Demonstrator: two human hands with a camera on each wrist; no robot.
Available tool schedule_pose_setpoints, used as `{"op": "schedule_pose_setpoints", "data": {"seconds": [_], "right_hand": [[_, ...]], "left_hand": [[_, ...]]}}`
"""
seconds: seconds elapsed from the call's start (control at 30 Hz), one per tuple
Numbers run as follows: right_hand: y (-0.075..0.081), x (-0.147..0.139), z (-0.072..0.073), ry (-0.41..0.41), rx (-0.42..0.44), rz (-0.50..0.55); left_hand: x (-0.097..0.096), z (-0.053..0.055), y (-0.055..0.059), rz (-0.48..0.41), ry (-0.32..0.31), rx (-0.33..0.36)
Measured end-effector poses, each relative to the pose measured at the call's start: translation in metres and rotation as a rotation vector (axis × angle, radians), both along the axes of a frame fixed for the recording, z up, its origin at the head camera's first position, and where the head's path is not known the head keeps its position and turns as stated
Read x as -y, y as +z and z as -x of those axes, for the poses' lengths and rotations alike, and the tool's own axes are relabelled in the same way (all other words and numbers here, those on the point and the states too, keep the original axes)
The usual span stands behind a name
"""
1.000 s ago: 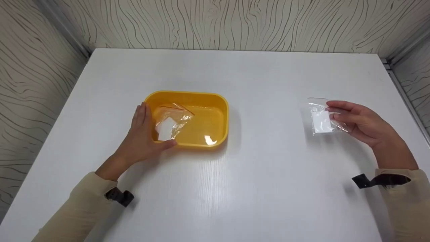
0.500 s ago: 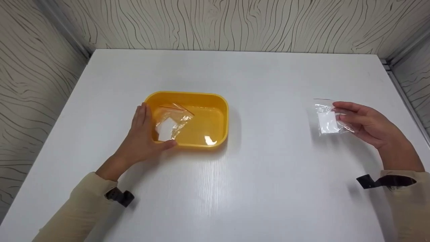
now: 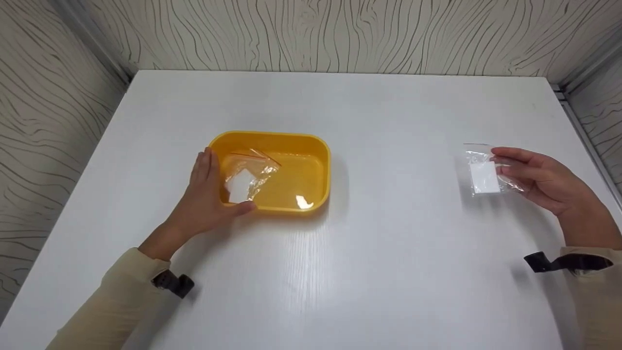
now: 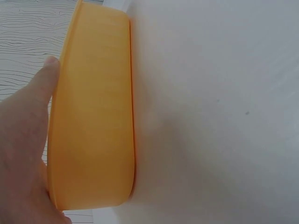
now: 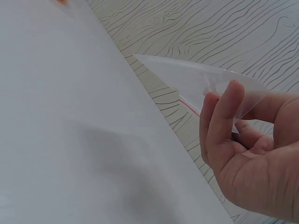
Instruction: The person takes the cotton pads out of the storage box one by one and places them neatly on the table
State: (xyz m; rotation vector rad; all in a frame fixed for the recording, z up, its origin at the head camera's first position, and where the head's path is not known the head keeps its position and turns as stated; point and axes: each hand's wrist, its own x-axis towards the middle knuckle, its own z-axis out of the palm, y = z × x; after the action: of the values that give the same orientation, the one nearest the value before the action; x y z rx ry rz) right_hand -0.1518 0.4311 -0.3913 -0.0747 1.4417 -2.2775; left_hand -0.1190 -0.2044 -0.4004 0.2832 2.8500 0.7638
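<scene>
A yellow plastic container (image 3: 324, 172) sits on the white table, left of the middle. My left hand (image 3: 201, 199) holds its near left corner, fingers along the left end and thumb (image 4: 50, 67) at the front rim. Inside, toward the left, lie clear zip bags (image 3: 266, 170) with a white piece in them. Off to the right, my right hand (image 3: 549, 182) pinches another clear zip bag (image 3: 484, 177) with a flat white rectangle in it. The right wrist view shows the fingers and thumb on this bag, its red zip line (image 5: 189, 108) visible, above the table.
The white tabletop (image 3: 388, 243) stretches between the container and the right hand. Behind it stands a patterned wall (image 3: 311, 34), with side panels at left and right. Black straps (image 3: 172, 283) circle both sleeves at the wrists.
My right hand has moved steadily to the right, carrying the zip bag farther from the container. The left hand and the container have stayed where they were.
</scene>
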Motion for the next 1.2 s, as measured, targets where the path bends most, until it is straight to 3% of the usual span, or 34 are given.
{"op": "schedule_pose_setpoints", "data": {"seconds": [0.23,0.47,1.2], "right_hand": [[-0.002,-0.008,-0.001,-0.040,0.029,-0.047],[-0.005,-0.017,0.000,-0.008,0.012,-0.018],[-0.016,-0.034,0.003,-0.079,0.051,-0.205]], "left_hand": [[0.000,0.000,0.001,0.010,0.004,0.018],[-0.001,0.000,0.001,0.003,0.004,0.012],[0.000,0.000,-0.001,-0.002,0.002,-0.020]]}}
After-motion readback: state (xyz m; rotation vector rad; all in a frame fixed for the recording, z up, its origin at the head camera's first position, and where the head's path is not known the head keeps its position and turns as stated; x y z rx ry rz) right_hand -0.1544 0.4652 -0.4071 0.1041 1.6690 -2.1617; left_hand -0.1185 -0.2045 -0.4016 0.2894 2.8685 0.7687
